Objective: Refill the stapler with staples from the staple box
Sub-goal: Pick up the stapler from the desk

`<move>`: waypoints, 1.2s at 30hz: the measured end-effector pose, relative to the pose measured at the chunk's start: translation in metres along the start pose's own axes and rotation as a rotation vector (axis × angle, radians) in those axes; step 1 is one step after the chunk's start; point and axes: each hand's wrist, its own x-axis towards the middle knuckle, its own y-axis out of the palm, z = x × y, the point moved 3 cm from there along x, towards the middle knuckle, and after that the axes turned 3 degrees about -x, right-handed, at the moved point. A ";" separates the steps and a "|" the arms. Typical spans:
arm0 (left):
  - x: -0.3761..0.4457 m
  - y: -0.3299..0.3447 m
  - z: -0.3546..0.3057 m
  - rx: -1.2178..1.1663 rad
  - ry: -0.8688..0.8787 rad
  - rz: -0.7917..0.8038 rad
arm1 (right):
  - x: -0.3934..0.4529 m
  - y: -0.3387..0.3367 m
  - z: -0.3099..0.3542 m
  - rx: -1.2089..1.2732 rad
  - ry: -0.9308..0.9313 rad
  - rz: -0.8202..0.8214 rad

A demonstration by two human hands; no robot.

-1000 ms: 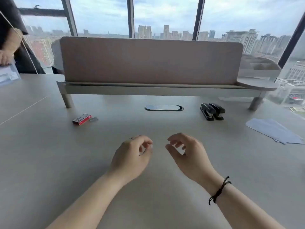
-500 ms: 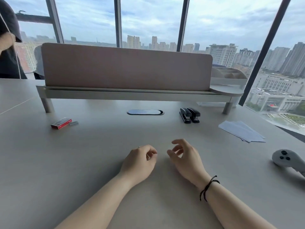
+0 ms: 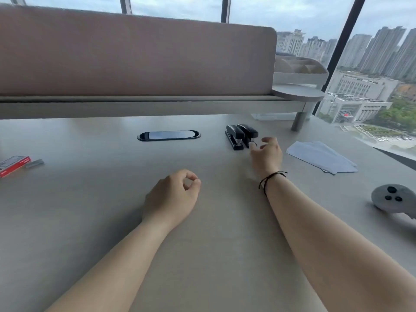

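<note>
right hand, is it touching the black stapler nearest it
Cannot tell. In the head view the right hand has its fingertips overlapping the near end of the right-side black stapler, but blur hides whether there is contact or a gap.

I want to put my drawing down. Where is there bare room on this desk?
Bare desk lies between the staple box and the left hand, up to the oval slot. The right side is crowded: staplers, right hand, papers and controller.

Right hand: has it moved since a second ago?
Yes. The right hand went forward and rightward, from beside the left hand to close by the right-hand black stapler.
</note>
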 end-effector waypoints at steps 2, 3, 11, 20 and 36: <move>0.005 0.001 0.002 -0.044 -0.004 -0.032 | 0.018 0.008 0.000 -0.004 0.010 -0.026; 0.006 0.001 0.003 -0.078 -0.008 -0.046 | 0.026 0.012 0.000 -0.015 0.010 -0.037; 0.008 0.002 0.008 -0.161 -0.002 -0.067 | 0.056 0.030 0.000 -0.198 -0.037 -0.041; 0.007 -0.001 0.007 -0.254 0.022 -0.104 | 0.041 0.020 0.006 -0.242 0.012 -0.096; -0.019 -0.020 0.003 -0.407 0.014 -0.035 | -0.115 -0.049 -0.008 0.116 -0.009 0.025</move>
